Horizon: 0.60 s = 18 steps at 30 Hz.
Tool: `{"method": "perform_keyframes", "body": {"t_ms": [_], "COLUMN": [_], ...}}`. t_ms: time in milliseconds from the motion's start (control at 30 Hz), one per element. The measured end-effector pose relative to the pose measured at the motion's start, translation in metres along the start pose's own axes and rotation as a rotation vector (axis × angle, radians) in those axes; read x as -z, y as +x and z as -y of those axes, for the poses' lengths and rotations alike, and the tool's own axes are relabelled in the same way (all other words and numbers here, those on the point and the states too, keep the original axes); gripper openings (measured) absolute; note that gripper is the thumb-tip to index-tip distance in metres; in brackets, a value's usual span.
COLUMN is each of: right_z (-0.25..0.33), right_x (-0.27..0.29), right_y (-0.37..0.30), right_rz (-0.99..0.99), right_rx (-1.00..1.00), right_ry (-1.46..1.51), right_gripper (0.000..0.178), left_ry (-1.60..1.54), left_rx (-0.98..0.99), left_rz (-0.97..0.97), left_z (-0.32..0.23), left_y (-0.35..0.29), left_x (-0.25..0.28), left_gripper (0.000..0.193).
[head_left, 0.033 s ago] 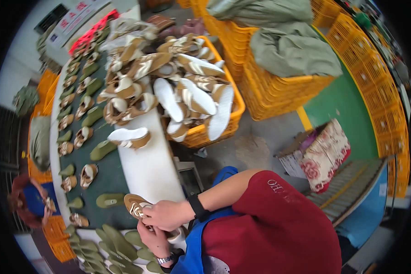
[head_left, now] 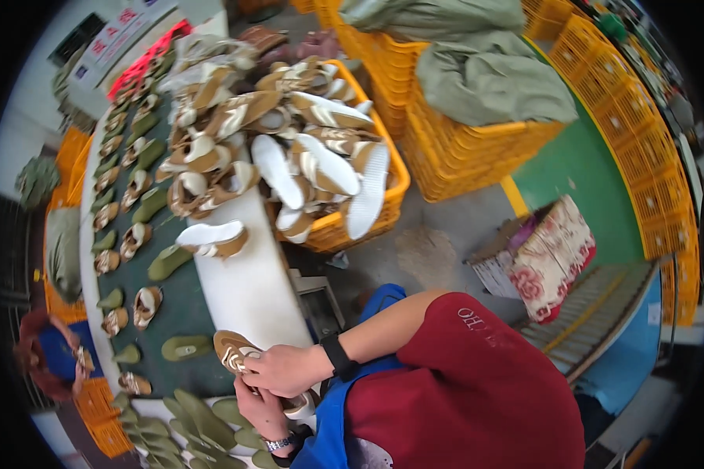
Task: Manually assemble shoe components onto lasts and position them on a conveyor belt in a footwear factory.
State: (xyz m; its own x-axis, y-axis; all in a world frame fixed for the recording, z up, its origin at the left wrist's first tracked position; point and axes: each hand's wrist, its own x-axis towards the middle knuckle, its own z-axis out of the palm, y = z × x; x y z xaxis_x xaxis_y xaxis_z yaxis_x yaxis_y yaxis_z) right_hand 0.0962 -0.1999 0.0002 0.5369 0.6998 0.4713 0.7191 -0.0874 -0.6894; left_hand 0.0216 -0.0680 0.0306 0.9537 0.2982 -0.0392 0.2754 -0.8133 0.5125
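Observation:
A tan sneaker [head_left: 228, 349] with white laces and side stripes is held between my hands over the near end of the table, toe pointing away. My right hand [head_left: 293, 370], with a black band on its wrist, lies over the laces with its fingers bent and closed; it hides what they pinch. Below it, my left hand [head_left: 262, 414], with a metal watch, grips the shoe from its side. The shoe's heel is partly hidden by my hands. Close by on the green belt lies a green shoe last [head_left: 186, 348].
Shoe uppers and green lasts run in rows along the belt [head_left: 181, 313]. An orange crate [head_left: 383, 223] overflows with sneakers beside the white tabletop [head_left: 246, 301]. More lasts [head_left: 207, 422] lie at the near end. A co-worker [head_left: 39, 352] handles a shoe across the table.
The surroundings have shifted slightly left in view. My hands keep the same hold on the sneaker.

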Motion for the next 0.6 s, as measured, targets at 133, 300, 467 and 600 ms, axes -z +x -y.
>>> {"method": "perform_keyframes", "body": {"t_ms": [133, 300, 467, 600], "right_z": [-0.005, 0.009, 0.013, 0.006], "right_x": [0.012, 0.035, 0.041, 0.038], "right_y": [-0.037, -0.056, -0.041, -0.013], "right_rz": [-0.142, -0.252, -0.222, -0.183], "right_rx": [-0.150, -0.286, -0.180, -0.060], "right_ry": [-0.034, -0.155, -0.149, 0.133], "right_gripper": [0.021, 0.020, 0.020, 0.025], "left_ry": [-0.059, -0.028, 0.034, -0.632], "left_rx": [-0.185, -0.190, -0.451, -0.182], "left_rz": [-0.057, 0.038, -0.173, -0.304], "left_z": [-0.023, -0.057, -0.049, -0.007], "left_y": [0.001, -0.005, -0.007, -0.003], "left_x": [-0.019, -0.023, -0.018, -0.014], "left_gripper": [0.023, 0.046, 0.043, 0.036]}}
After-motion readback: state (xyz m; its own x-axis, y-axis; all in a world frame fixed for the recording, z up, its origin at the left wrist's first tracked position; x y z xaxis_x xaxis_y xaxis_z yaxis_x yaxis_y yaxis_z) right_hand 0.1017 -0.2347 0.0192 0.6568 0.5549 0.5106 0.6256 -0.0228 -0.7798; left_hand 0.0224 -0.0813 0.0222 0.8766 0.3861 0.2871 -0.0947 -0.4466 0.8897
